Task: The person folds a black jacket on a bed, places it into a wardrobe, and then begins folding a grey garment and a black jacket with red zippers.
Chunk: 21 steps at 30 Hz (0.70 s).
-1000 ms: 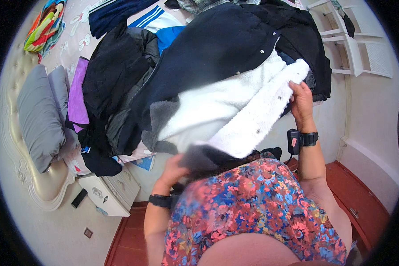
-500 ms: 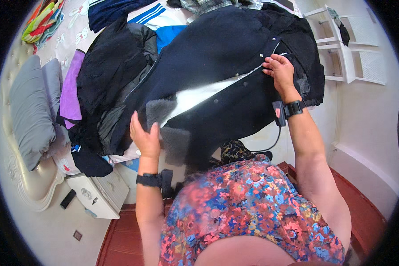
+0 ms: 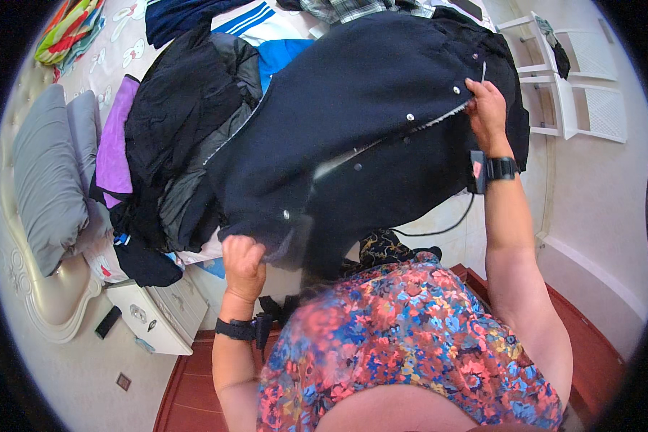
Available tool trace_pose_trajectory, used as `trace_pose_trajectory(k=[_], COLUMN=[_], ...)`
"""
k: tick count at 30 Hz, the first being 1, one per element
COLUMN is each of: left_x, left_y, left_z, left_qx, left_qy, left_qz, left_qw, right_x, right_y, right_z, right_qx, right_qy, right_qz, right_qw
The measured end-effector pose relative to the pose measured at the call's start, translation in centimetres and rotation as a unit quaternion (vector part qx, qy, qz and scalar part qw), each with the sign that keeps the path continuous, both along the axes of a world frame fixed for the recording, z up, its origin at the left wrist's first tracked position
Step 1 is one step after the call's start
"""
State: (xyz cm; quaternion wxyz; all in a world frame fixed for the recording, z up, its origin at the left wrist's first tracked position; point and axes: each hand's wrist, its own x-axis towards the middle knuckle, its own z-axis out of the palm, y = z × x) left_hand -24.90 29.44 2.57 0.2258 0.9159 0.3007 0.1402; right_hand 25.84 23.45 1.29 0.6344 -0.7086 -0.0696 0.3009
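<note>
The black jacket (image 3: 381, 79) lies across the centre of the frame, its front edges nearly meeting. The right hand (image 3: 487, 115), right of centre, clamps the jacket's edge between thumb and fingers; the right forearm (image 3: 510, 216) extends nearly vertically below it. The left hand (image 3: 243, 266), left of centre, is curled knuckles-up, apparently closed on the jacket's lower-left edge; blur obscures the exact contact.

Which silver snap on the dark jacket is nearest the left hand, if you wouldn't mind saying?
The lowest silver snap, alone near the left hand; the other silver snaps lie farther up the dark jacket, toward the right hand.
</note>
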Motion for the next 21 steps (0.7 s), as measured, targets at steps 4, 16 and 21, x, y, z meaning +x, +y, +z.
trace_pose_trajectory(k=[4, 16, 21], left_x=[-2.2, -6.3, -7.3], left_y=[-1.4, -2.1, -2.1], left_z=[-5.8, -6.6, -7.9], left_qx=[-0.018, -0.031, -0.019], left_qy=[0.116, 0.073, 0.130], left_qz=[-0.024, 0.044, 0.067], left_qw=[0.993, 0.996, 0.989], right_x=[-0.4, 2.2, 4.5], right_y=[-3.4, -3.3, -5.8], right_z=[-3.0, -2.7, -3.9], right_qx=[-0.208, -0.197, -0.180], right_qy=[-0.024, 0.040, -0.132], right_qz=[0.042, 0.070, -0.006], right_qw=[0.977, 0.977, 0.975])
